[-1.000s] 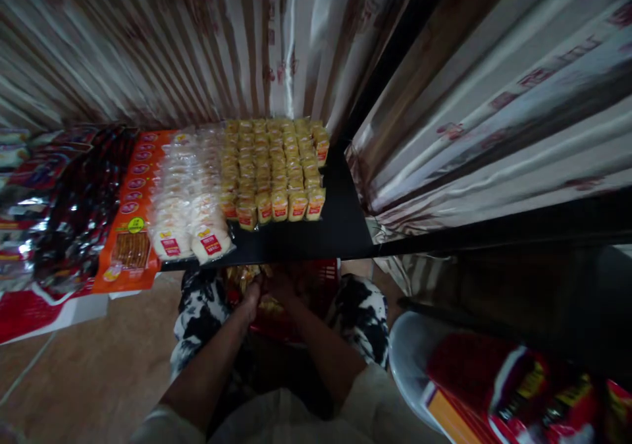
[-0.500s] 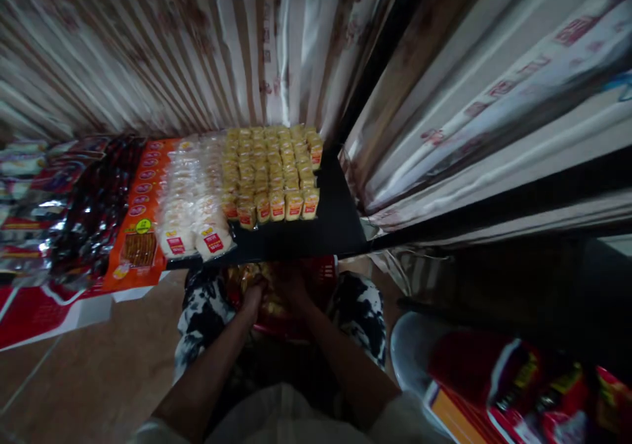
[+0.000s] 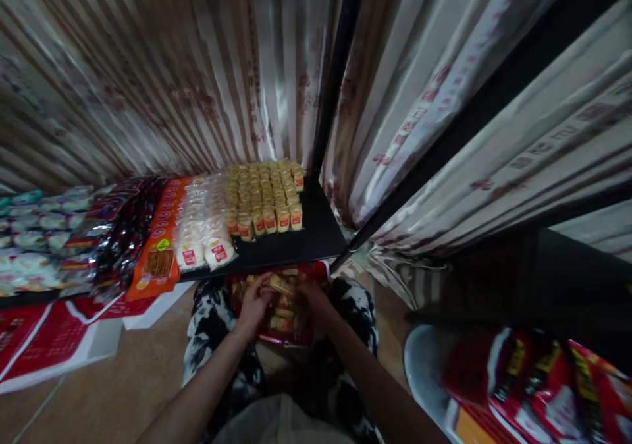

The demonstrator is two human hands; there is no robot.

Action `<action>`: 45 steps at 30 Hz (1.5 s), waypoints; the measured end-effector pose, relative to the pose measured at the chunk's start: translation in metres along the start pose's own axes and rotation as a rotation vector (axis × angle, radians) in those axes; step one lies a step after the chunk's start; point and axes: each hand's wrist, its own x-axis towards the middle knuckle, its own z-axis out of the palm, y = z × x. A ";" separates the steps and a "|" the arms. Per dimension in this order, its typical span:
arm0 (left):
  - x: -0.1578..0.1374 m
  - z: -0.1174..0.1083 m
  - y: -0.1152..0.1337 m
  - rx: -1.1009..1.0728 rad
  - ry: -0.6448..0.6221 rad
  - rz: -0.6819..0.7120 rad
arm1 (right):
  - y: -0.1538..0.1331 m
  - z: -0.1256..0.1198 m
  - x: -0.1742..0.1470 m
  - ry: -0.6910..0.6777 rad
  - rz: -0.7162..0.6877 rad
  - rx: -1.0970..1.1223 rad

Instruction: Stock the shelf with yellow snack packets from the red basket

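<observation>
A red plastic basket (image 3: 323, 273) sits between my knees below the shelf edge, holding several small yellow packaged snacks (image 3: 282, 324). My left hand (image 3: 254, 309) is over its left side, with thumb and fingers closing on one end of a yellow snack packet (image 3: 281, 284). At the packet's other end is my right hand (image 3: 313, 296), fingers curled and dark in shadow; they seem to grip it too. Just above, on the black shelf (image 3: 316, 230), matching yellow packets (image 3: 266, 197) stand in tight rows.
Left of the rows lie white-wrapped packets (image 3: 205, 220), an orange snack bag (image 3: 155, 259) and dark shiny packages (image 3: 123, 240). Red boxes (image 3: 44, 338) are under the shelf. A pale bucket (image 3: 422, 358) and red bags (image 3: 523, 378) stand at right. Striped curtain (image 3: 222, 88) hangs behind.
My view has shifted, so the shelf goods appear lower and further left. Both hands have risen from deep in the basket, and a yellow packet now shows between them.
</observation>
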 end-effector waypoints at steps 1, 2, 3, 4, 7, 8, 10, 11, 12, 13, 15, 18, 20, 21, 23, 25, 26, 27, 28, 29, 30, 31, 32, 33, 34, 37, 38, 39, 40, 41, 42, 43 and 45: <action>-0.002 0.001 0.008 0.068 -0.021 0.043 | -0.006 0.000 -0.003 -0.002 0.042 0.065; -0.004 0.001 0.017 0.131 -0.040 0.092 | -0.012 0.000 -0.005 -0.010 0.102 0.148; -0.005 0.002 0.026 0.188 -0.053 0.148 | -0.019 0.000 -0.007 -0.026 0.170 0.236; -0.005 0.002 0.035 0.240 -0.071 0.205 | -0.025 -0.001 -0.010 -0.058 0.235 0.314; -0.003 0.003 0.057 0.315 -0.142 0.313 | -0.042 0.001 -0.017 -0.154 0.306 0.459; -0.001 0.004 0.062 0.308 -0.164 0.321 | -0.046 0.002 -0.018 -0.166 0.294 0.473; 0.004 0.005 0.071 0.275 -0.188 0.319 | -0.052 0.004 -0.020 -0.144 0.264 0.423; 0.007 0.005 0.074 0.258 -0.193 0.314 | -0.054 0.005 -0.020 -0.110 0.242 0.367; 0.010 0.005 0.077 0.247 -0.196 0.310 | -0.056 0.006 -0.020 -0.056 0.211 0.306; 0.013 0.006 0.080 0.244 -0.196 0.306 | -0.058 0.007 -0.019 0.017 0.168 0.256; 0.019 0.006 0.086 0.254 -0.198 0.301 | -0.061 0.007 -0.016 0.145 0.072 0.217; 0.028 0.008 0.096 0.283 -0.198 0.318 | -0.068 0.005 -0.010 0.167 -0.048 0.212; 0.034 0.012 0.104 0.298 -0.210 0.337 | -0.072 0.003 -0.007 0.150 -0.171 0.123; 0.037 0.015 0.108 0.306 -0.222 0.346 | -0.075 0.003 -0.005 0.160 -0.256 0.052; 0.042 0.022 0.118 0.331 -0.248 0.371 | -0.080 0.002 0.000 0.174 -0.417 -0.106; 0.049 0.033 0.129 0.370 -0.272 0.414 | -0.089 0.000 0.005 0.195 -0.551 -0.256; 0.053 0.039 0.135 0.389 -0.282 0.443 | -0.094 -0.001 0.008 0.230 -0.615 -0.331; 0.058 0.045 0.141 0.410 -0.292 0.478 | -0.101 -0.002 0.011 0.279 -0.679 -0.400; 0.063 0.052 0.148 0.436 -0.303 0.517 | -0.108 -0.004 0.015 0.336 -0.739 -0.463; 0.069 0.058 0.155 0.467 -0.310 0.562 | -0.115 -0.005 0.019 0.394 -0.793 -0.518; 0.076 0.065 0.163 0.508 -0.312 0.611 | -0.124 -0.007 0.025 0.444 -0.835 -0.565; 0.084 0.071 0.171 0.557 -0.302 0.660 | -0.132 -0.009 0.031 0.484 -0.865 -0.601; 0.091 0.077 0.179 0.613 -0.282 0.703 | -0.140 -0.011 0.039 0.517 -0.885 -0.628; 0.100 0.083 0.187 0.672 -0.257 0.737 | -0.148 -0.012 0.047 0.544 -0.898 -0.650; 0.108 0.089 0.195 0.730 -0.228 0.764 | -0.155 -0.014 0.057 0.566 -0.906 -0.668; 0.134 0.102 0.213 0.866 -0.148 0.805 | -0.173 -0.019 0.089 0.629 -0.887 -0.697; 0.143 0.105 0.217 0.892 -0.135 0.807 | -0.178 -0.020 0.101 0.644 -0.862 -0.696; 0.151 0.107 0.219 0.911 -0.128 0.806 | -0.181 -0.021 0.112 0.652 -0.834 -0.689; 0.159 0.108 0.221 0.927 -0.128 0.804 | -0.184 -0.022 0.124 0.656 -0.808 -0.679; 0.167 0.108 0.221 0.947 -0.133 0.806 | -0.185 -0.023 0.135 0.656 -0.788 -0.669; 0.175 0.108 0.221 0.975 -0.139 0.814 | -0.186 -0.024 0.146 0.652 -0.776 -0.661; 0.182 0.106 0.220 1.010 -0.140 0.829 | -0.186 -0.024 0.156 0.650 -0.770 -0.655; 0.194 0.102 0.218 1.096 -0.132 0.872 | -0.185 -0.026 0.175 0.663 -0.755 -0.649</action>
